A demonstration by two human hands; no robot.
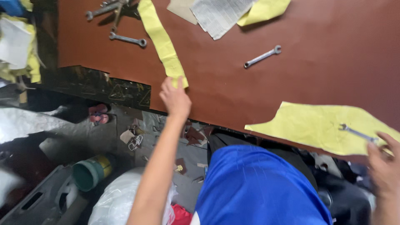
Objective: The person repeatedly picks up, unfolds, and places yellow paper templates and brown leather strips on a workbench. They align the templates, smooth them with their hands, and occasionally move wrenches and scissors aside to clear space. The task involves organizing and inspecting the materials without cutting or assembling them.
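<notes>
Brown sheet [233, 79]: spread flat over the work surface, running away from both hands on every side; its near edge passes just under the fingers of the left hand.

Broad yellow pattern piece [316, 127]: lies flat at the sheet's near edge, directly beneath and beyond the fingers of the right hand [385, 168]. Those fingers are curled down onto its right end, beside a small spanner [357, 133] resting on the piece. Whether they grip the spanner or only press the paper cannot be told; the hand is blurred and cut by the frame.

Yellow paper strip [161, 41]: long axis runs from the fingertips of the left hand [175, 99] up and slightly left, away from the body. The thumb and fingers are closed in a pinch on its near end. The left hand is the nearer to it; the right is well apart.

Printed paper sheet [218, 14]: far beyond the left fingers, to their right.

Loose spanners: one [262, 56] up and right of the left fingers, one [128, 39] up and left, just beside the strip.
</notes>
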